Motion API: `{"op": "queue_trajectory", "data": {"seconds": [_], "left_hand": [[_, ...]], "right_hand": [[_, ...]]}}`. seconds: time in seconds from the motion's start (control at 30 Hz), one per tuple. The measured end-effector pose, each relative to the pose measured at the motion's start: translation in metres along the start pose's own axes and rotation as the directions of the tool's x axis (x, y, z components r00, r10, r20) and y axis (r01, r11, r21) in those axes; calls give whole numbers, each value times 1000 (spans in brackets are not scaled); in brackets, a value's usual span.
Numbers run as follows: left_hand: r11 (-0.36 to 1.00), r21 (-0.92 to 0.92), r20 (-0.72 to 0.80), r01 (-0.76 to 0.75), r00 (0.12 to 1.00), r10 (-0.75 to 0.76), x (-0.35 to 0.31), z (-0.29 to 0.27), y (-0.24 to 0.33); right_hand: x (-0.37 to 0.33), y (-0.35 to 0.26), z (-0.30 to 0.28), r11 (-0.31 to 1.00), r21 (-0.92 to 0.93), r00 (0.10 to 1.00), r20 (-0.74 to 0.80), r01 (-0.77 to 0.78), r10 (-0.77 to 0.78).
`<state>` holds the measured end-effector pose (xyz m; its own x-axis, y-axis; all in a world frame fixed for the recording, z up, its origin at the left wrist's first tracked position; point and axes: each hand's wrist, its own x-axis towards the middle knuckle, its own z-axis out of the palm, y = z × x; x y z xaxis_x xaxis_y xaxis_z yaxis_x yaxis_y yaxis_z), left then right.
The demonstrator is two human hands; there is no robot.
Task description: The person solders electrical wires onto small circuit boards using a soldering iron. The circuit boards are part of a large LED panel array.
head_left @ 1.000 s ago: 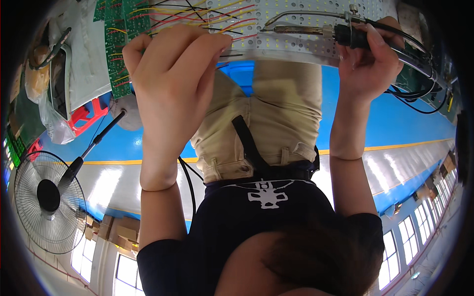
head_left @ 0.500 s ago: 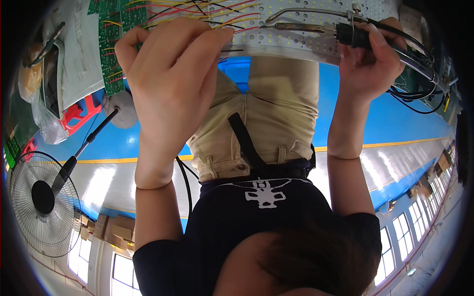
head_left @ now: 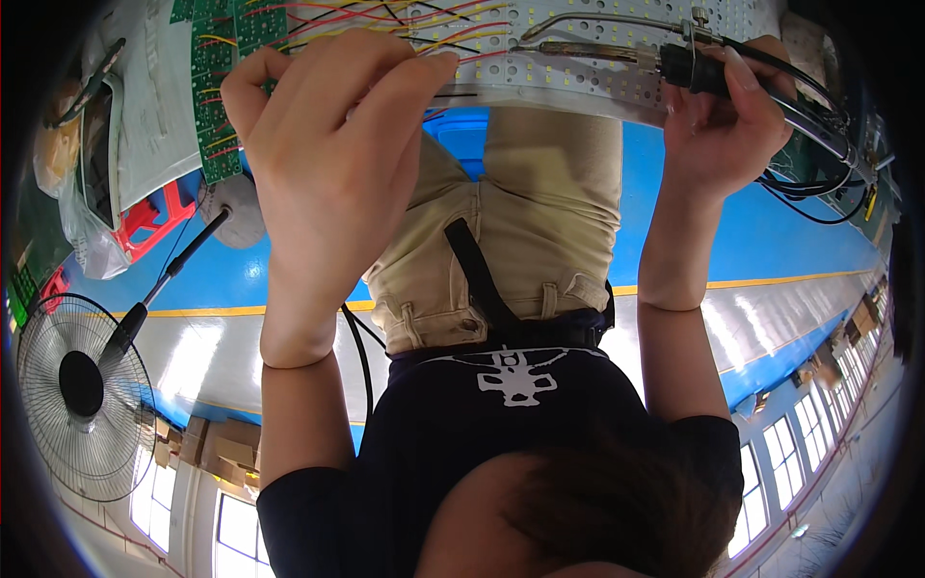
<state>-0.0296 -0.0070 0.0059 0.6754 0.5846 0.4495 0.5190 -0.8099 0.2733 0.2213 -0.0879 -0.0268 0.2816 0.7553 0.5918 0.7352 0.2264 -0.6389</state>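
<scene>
With fingers wrapped round its black handle, my right hand (head_left: 727, 140) holds a soldering iron (head_left: 597, 52) that has a thin curved metal tube clamped along it. The iron's tip points left, over a white board dotted with small yellow LEDs (head_left: 578, 94), and meets or nearly meets the end of a red wire (head_left: 485, 56). My left hand (head_left: 328, 169) is closed, thumb and forefinger pinched on that red wire. More red, yellow and black wires run beyond the left hand towards green circuit boards (head_left: 214, 111) on the left. The left fingertips partly hide the wire.
Black cables (head_left: 819, 197) hang from the iron at the right. A standing fan (head_left: 82, 383) is at the lower left, near a red stool (head_left: 154, 220) and a clear plastic bag (head_left: 96, 236). Cardboard boxes (head_left: 231, 453) stand further off along the wall.
Both hands hold nearly the same pose. The soldering iron and right hand have shifted very slightly right, and the left hand has moved a touch left and up.
</scene>
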Motion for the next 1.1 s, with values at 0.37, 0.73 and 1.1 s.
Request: {"op": "queue_trajectory", "data": {"seconds": [0.37, 0.73, 1.1], "left_hand": [[1000, 1, -13, -15, 1000, 15, 0, 1, 0], [1000, -21, -3, 8, 1000, -8, 0, -1, 2], [1000, -7, 11, 29, 1000, -29, 0, -3, 4]], "right_hand": [[-3, 0, 8, 996, 93, 997, -82, 14, -7], [0, -25, 13, 772, 569, 922, -57, -285, 383], [0, -23, 15, 902, 362, 950, -112, -236, 293]]}}
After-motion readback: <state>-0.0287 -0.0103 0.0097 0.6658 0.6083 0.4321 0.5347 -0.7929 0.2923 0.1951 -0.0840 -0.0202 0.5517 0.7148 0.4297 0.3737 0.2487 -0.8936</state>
